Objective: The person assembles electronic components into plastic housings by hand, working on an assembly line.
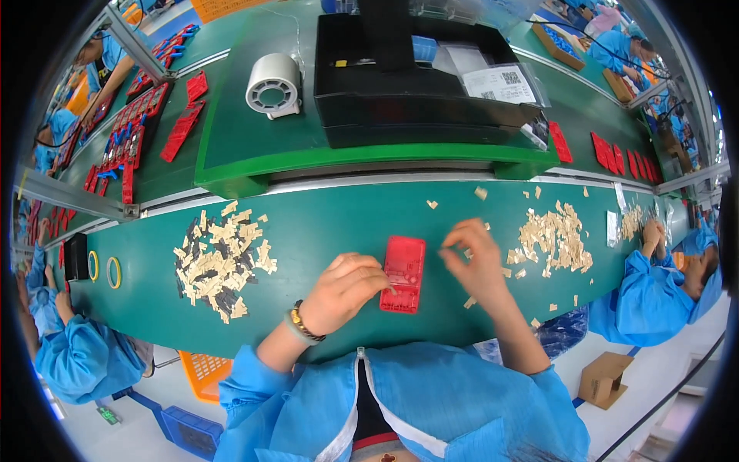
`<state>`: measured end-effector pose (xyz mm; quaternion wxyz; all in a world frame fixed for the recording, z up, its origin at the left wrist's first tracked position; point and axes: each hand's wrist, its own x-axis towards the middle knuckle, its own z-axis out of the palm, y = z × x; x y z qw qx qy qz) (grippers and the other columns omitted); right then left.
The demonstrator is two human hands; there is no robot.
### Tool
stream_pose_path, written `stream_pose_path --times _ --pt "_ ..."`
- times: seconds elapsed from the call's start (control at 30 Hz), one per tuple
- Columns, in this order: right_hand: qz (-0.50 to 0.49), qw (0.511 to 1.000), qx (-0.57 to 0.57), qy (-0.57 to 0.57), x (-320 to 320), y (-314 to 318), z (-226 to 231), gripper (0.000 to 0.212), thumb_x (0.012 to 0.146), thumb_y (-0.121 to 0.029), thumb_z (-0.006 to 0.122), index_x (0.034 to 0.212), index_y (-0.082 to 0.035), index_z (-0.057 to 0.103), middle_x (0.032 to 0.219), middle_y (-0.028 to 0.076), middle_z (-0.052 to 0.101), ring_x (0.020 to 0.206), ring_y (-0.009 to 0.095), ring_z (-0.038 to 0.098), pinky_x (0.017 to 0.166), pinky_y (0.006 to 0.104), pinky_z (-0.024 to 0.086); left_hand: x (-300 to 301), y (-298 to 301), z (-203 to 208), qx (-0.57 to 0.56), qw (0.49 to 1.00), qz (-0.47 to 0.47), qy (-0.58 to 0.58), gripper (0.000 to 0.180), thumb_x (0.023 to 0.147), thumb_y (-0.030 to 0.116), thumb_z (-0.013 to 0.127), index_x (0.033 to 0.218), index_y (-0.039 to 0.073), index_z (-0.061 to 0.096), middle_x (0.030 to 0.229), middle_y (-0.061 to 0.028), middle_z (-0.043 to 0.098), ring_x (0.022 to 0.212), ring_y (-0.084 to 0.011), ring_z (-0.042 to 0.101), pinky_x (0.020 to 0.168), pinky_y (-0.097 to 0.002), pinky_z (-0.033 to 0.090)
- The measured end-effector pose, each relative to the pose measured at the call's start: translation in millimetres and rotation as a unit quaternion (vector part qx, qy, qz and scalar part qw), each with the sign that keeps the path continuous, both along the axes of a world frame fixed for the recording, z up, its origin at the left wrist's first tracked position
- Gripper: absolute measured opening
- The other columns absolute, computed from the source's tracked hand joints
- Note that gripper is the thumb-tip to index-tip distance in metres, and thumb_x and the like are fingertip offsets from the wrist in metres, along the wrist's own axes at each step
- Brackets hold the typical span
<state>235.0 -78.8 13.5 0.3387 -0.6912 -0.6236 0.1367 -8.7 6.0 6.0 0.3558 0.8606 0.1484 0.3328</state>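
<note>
A red plastic case (405, 262) lies on the green table in front of me, its lower part moulded with small compartments. At its lower left edge is my left hand (346, 291), thumb and fingers pinched over the case. A tiny thing seems to show at those fingertips, too small to name. My right hand (479, 260) hovers to the right of the case, apart from it, slightly blurred. Its thumb and fingertips come together; whatever they may hold cannot be made out. To the right lies a pile of small cream-coloured pieces (556, 239).
At left spreads a pile of mixed cream and black pieces (219, 262), with yellow tape rolls (114, 272) beyond. Behind, a raised green shelf carries a black bin (423, 108) and a white fan (273, 83). Co-workers in blue sit at both sides; one sleeve (647, 292) is at right.
</note>
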Motion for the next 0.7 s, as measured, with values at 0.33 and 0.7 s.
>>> stream_pose_path --times 0.33,0.7 --pt "0.233 0.965 -0.008 0.122 -43.1 14.9 26.3 0.021 0.073 -0.007 0.076 0.079 -0.005 0.055 0.081 0.005 0.058 0.077 0.023 0.060 0.065 0.0344 0.048 9.2 -0.5 -2.2 0.303 0.950 0.047 -0.056 0.020 0.069 0.011 0.065 0.087 0.004 0.066 0.091 -0.0080 0.064 0.085 -0.0233 0.061 0.074 -0.0365 0.049" --pt "0.058 0.982 0.094 -0.154 -39.1 -2.6 4.9 0.027 0.070 -0.012 0.073 0.095 -0.009 0.064 0.101 0.007 0.060 0.096 0.026 0.058 0.083 0.0391 0.042 36.2 0.8 -0.4 -0.057 0.993 0.068 0.082 0.026 0.084 -0.005 0.052 0.108 0.003 0.049 0.083 -0.0105 0.066 0.083 -0.0303 0.063 0.079 -0.0405 0.046"
